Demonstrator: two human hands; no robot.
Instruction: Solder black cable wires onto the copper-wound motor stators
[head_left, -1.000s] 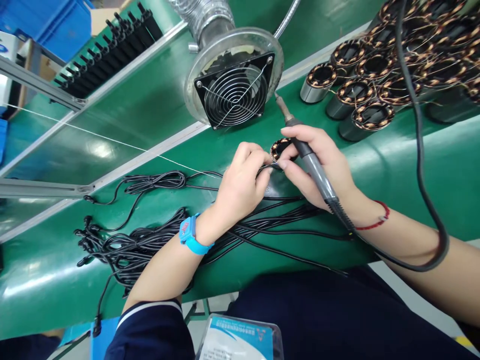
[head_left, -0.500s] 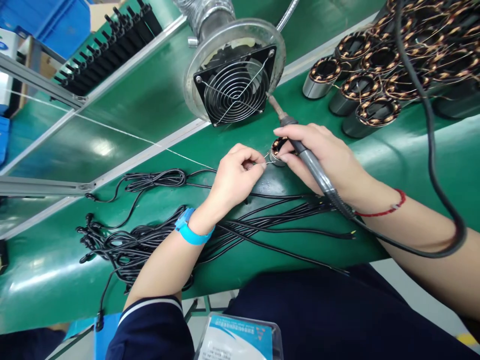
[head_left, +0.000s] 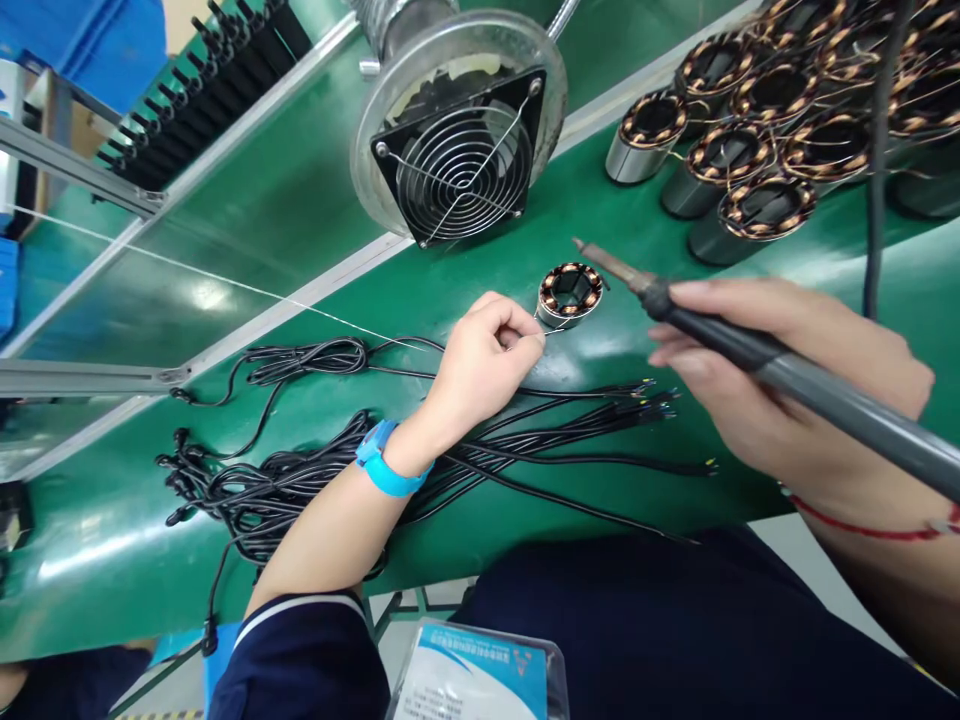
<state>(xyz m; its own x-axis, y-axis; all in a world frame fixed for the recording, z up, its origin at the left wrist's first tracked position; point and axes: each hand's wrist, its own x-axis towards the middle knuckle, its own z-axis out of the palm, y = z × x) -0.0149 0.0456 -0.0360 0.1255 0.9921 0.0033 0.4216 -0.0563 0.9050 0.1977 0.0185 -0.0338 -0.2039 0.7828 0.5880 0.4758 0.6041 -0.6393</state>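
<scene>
Your left hand (head_left: 487,355) sits curled on the shiny green work surface (head_left: 315,200), fingers drawn in and thumb and fingertips pinched on a thin silvery wire (head_left: 225,280). That wire runs off to the left across the surface; at the pinch, its short end pokes out to the right and reaches the base of the small round stator wound with copper coils (head_left: 570,292). The stator stands on its own on the green surface, just beside your left fingertips and directly below the black square fan with a wire grille in a round metal housing (head_left: 457,160).

Your right hand (head_left: 780,385) is wrapped around the dark grey handle of the soldering iron (head_left: 757,350), fingers closed on it, with a red thread bracelet (head_left: 870,525) at the wrist. The iron's metal tip points up and left and hovers just to the right of the stator, near it but not touching. The hand and iron look blurred.

Under your left wrist, with its light blue wrist strap (head_left: 382,465), lies a bundle of thin black cables (head_left: 300,480) spread across the surface, their stripped ends fanning out to the right between your two hands. At the upper right stands a cluster of taller grey cylinders topped with copper windings (head_left: 757,140), well apart from the single stator. A thick black cord (head_left: 877,160) hangs down in front of them
</scene>
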